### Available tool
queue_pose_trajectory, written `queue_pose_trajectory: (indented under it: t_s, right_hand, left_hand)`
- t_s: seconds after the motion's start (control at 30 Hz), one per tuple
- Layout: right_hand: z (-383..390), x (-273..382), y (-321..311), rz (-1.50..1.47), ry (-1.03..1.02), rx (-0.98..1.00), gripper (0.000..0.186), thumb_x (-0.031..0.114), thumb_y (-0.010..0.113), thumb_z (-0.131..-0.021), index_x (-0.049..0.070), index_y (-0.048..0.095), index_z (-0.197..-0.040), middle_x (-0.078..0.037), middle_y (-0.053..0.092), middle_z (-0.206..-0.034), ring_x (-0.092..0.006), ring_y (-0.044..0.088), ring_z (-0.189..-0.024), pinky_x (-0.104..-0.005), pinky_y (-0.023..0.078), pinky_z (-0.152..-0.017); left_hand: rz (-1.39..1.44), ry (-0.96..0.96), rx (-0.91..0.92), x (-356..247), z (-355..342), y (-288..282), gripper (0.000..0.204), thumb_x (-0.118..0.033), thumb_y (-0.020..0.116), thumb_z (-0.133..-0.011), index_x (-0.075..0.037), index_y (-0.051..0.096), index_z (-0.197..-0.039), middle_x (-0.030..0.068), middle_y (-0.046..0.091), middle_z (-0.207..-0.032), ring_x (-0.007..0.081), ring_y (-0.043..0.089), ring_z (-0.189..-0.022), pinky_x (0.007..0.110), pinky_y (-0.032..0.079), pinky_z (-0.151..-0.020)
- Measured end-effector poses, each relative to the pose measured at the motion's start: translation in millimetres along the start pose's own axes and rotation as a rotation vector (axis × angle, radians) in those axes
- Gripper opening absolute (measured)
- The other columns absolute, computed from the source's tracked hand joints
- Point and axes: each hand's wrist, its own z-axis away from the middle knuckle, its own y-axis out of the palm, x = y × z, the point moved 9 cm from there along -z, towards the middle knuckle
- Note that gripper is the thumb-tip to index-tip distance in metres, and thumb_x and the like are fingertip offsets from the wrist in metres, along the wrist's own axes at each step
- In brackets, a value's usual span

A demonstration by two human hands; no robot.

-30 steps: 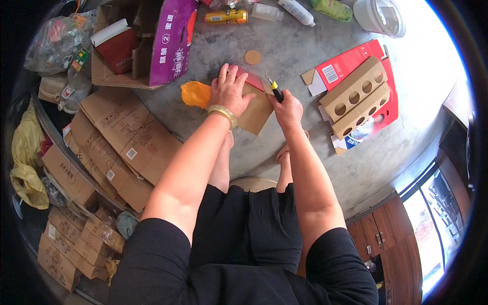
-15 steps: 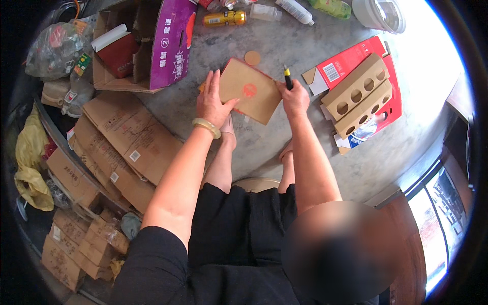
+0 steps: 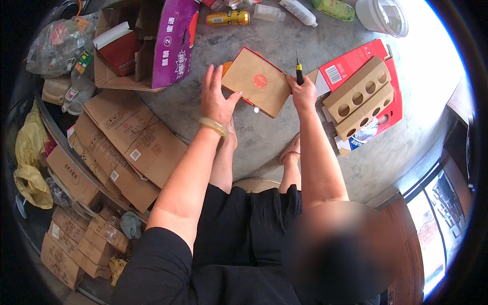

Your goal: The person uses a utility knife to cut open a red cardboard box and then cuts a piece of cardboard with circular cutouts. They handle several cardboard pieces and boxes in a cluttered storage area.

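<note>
A flat brown cardboard box point(image 3: 254, 84) with red edges and a round red print is held up in front of me, tilted. My left hand point(image 3: 218, 96), a pale bangle at its wrist, is at the box's left side. Its fingers are stretched out and apart, and the thumb touches the lower left edge. My right hand point(image 3: 304, 94) is closed round a tool with a black-and-yellow handle point(image 3: 299, 76) and thin metal shaft pointing away from me. The same hand's thumb presses the box's right corner. An orange piece point(image 3: 226, 66) shows behind the box.
Flattened cartons point(image 3: 137, 122) lie at the left, below an open purple carton point(image 3: 170, 46). At the right, a brown holder with round holes point(image 3: 356, 96) rests on a red box point(image 3: 333, 73). A yellow can point(image 3: 227, 19), bottles and a white bucket point(image 3: 381, 18) stand or lie at the back.
The box has moved right and turned, its upper edge now farther away. Both hands have shifted right with it. The tool's metal shaft now shows, and a brown disc is now hidden.
</note>
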Motion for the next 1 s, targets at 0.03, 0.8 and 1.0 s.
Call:
queue_pose_trajectory:
  t_s: [0.03, 0.8, 1.0]
  right_hand:
    - [1, 1, -1, -0.003, 0.005, -0.002, 0.046, 0.050, 0.063, -0.071, 0.005, 0.058, -0.078, -0.013, 0.062, -0.075, -0.0309, 0.059, -0.074, -0.0386, 0.044, -0.067]
    - [1, 2, -1, 0.014, -0.028, 0.000, 0.050, 0.053, 0.062, -0.072, 0.003, 0.056, -0.078, -0.015, 0.061, -0.074, -0.0329, 0.058, -0.074, -0.0395, 0.044, -0.065]
    - [5, 1, 4, 0.053, -0.039, 0.070, 0.050, 0.054, 0.061, -0.073, 0.004, 0.056, -0.079, -0.015, 0.061, -0.074, -0.0334, 0.058, -0.074, -0.0402, 0.044, -0.065]
  left_hand:
    - [0.000, -0.009, -0.064, -5, 4, -7, 0.063, -0.012, 0.073, -0.067, -0.003, 0.045, -0.123, 0.0135, 0.047, -0.123, 0.0260, 0.045, -0.113, 0.033, 0.036, -0.094]
    - [0.634, -0.694, 0.211, 43, 62, 64, 0.026, -0.016, 0.067, -0.072, 0.002, 0.061, -0.091, 0.0057, 0.065, -0.083, 0.0132, 0.061, -0.076, 0.025, 0.047, -0.072]
    - [0.548, -0.802, 0.259, 48, 66, 68, 0.022, -0.014, 0.061, -0.074, 0.003, 0.060, -0.089, 0.0059, 0.064, -0.075, 0.0128, 0.059, -0.062, 0.026, 0.047, -0.060]
